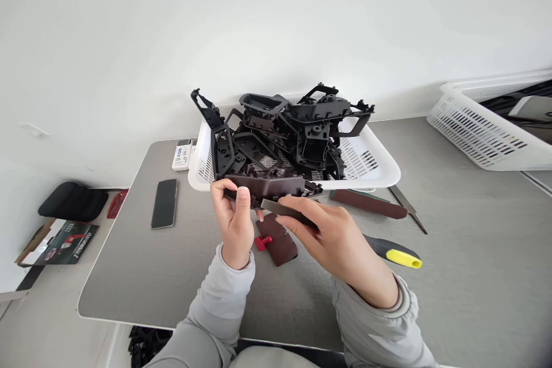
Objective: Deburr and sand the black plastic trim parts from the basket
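Observation:
My left hand [235, 221] grips a dark brown moulded plastic part [263, 187] by its end, fingers behind and thumb in front. My right hand [332, 241] is shut on a flat sanding stick [287, 211], whose tip presses against the part's lower edge. Just below the hands lie a folded piece of brown sandpaper [278, 241] and a small red plastic piece [262, 242]. Behind the part, a white perforated basket [379, 169] holds a heap of black plastic moulded parts [280, 126].
On the grey table [129, 276] lie a phone [164, 203], a white device [181, 155], a brown sanding block [366, 204], metal tweezers [407, 207] and a black-and-yellow tool handle [399, 253]. A second white basket [478, 132] stands at right.

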A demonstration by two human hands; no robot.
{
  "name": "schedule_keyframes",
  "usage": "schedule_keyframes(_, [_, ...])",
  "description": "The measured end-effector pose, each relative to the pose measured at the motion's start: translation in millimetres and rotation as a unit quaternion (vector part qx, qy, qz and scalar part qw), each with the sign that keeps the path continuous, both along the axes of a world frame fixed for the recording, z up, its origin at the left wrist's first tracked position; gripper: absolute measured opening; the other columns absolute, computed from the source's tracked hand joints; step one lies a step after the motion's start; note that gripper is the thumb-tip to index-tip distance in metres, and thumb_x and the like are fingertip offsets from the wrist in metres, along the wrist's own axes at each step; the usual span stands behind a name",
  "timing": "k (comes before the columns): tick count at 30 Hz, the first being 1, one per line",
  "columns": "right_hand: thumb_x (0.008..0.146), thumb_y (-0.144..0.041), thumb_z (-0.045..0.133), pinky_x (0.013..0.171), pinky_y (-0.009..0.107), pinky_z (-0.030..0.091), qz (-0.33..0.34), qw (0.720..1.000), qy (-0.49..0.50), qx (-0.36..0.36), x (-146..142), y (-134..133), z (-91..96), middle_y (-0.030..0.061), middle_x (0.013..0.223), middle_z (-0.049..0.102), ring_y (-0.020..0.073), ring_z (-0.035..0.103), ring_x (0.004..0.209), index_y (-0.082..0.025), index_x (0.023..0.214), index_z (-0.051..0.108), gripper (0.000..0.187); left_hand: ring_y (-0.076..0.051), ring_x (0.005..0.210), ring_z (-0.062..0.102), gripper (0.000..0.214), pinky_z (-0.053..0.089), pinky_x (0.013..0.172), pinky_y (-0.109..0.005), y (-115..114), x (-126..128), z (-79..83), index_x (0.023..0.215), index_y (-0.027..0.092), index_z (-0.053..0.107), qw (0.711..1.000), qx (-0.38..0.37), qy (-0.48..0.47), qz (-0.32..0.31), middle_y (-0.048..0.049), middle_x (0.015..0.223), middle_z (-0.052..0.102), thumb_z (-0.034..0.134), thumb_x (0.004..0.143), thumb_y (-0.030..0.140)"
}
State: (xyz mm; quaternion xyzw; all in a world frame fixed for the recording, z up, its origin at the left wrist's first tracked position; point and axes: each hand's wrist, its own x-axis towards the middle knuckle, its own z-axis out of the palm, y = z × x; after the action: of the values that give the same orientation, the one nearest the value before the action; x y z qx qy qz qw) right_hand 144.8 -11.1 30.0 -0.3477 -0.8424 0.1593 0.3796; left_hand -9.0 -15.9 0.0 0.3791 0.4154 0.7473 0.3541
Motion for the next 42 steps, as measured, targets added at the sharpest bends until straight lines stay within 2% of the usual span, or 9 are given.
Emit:
schedule_keyframes(7, [0.1,-0.026,0.05,0.048,0.024,0.047,-0.017,0.998,-0.028,0.048,-2.0,-2.5,-1.3,0.0063,0.086,0.071,0.0135,0.065,0.061,-0.017,0.108,0.066,0.02,-0.004,0.04,0.049,0.03,0.037,0.036,-0.014,0.3,-0.2,-0.9,0.091,0.025,0.042,1.0,0.005,0.018,-0.003,0.0097,0.063,0.051,0.063,0.089,0.046])
schedule_keyframes(13, [0.098,-0.026,0.054,0.049,0.023,0.048,-0.061,0.997,0.003,0.041,-2.2,-2.0,-0.7,0.0063,0.086,0.069,0.0135,0.065,0.065,-0.018,0.107,0.067,0.018,-0.005,0.039,0.048,0.028,0.039,0.036,-0.015,0.5,-1.2,0.1,0.09,0.025,0.042,0.999,0.013,0.024,-0.021,0.01,0.062,0.05,0.062,0.091,0.045])
schedule_keyframes(17, [0.097,-0.025,0.056,0.055,0.024,0.053,-0.02,0.999,0.03,0.034,-1.1,-1.6,-0.5,0.0063,0.087,0.07,0.015,0.067,0.071,-0.019,0.109,0.068,0.018,-0.004,0.04,0.049,0.027,0.036,0.036,-0.015,-0.8,-0.7,0.9,0.09,0.025,0.043,1.0,0.013,0.016,-0.023,0.0089,0.065,0.052,0.062,0.091,0.044])
schedule_keyframes(20, [0.097,-0.025,0.056,0.049,0.023,0.048,-0.034,0.999,0.013,0.028,-1.1,-1.8,-0.5,0.0063,0.087,0.069,0.0145,0.066,0.068,-0.019,0.108,0.068,0.018,-0.005,0.041,0.049,0.027,0.035,0.036,-0.015,-0.3,-1.8,1.0,0.09,0.026,0.043,1.0,0.014,0.016,-0.022,0.0088,0.064,0.051,0.063,0.09,0.044])
schedule_keyframes(25, [0.094,-0.022,0.061,0.059,0.025,0.052,-0.04,0.996,0.08,-0.02,0.6,-1.5,1.6,0.0024,0.082,0.067,0.0142,0.063,0.068,-0.021,0.107,0.066,0.014,-0.005,0.045,0.049,0.033,0.041,0.042,-0.017,-0.7,-5.4,3.2,0.091,0.025,0.042,0.999,0.026,-0.015,-0.046,0.0079,0.067,0.052,0.069,0.086,0.044])
schedule_keyframes(30, [0.091,-0.022,0.064,0.063,0.026,0.052,-0.032,0.989,0.123,-0.075,2.0,-0.9,2.2,0.0,0.08,0.067,0.014,0.062,0.068,-0.021,0.104,0.065,0.013,-0.006,0.052,0.054,0.043,0.047,0.047,-0.018,-2.6,-6.1,4.9,0.093,0.026,0.04,0.997,0.021,-0.02,-0.072,0.0073,0.076,0.056,0.079,0.076,0.031])
schedule_keyframes(36, [0.094,-0.03,0.06,0.063,0.026,0.053,-0.061,0.97,0.186,-0.148,2.5,-0.8,-0.5,0.0026,0.093,0.072,0.015,0.066,0.071,-0.022,0.105,0.064,0.014,-0.007,0.052,0.056,0.037,0.046,0.044,-0.017,1.3,-5.8,4.3,0.101,0.027,0.047,1.0,0.02,-0.022,-0.007,0.0054,0.078,0.06,0.075,0.08,0.037])
schedule_keyframes(40, [0.094,-0.033,0.06,0.061,0.027,0.053,-0.052,0.972,0.173,-0.148,2.2,1.0,-2.1,0.0038,0.091,0.072,0.0161,0.066,0.07,-0.022,0.105,0.065,0.017,-0.006,0.048,0.052,0.023,0.048,0.047,-0.018,2.4,-5.0,3.7,0.088,0.023,0.052,0.999,0.013,-0.025,-0.036,0.0072,0.063,0.053,0.069,0.086,0.038])
schedule_keyframes(42, [0.093,-0.033,0.061,0.064,0.029,0.055,-0.043,0.978,0.152,-0.134,2.2,2.5,-3.0,0.004,0.09,0.071,0.0174,0.066,0.072,-0.022,0.105,0.066,0.018,-0.006,0.052,0.055,0.024,0.05,0.05,-0.019,2.1,-4.6,3.9,0.087,0.023,0.052,0.998,0.012,-0.029,-0.058,0.0061,0.069,0.056,0.073,0.083,0.034])
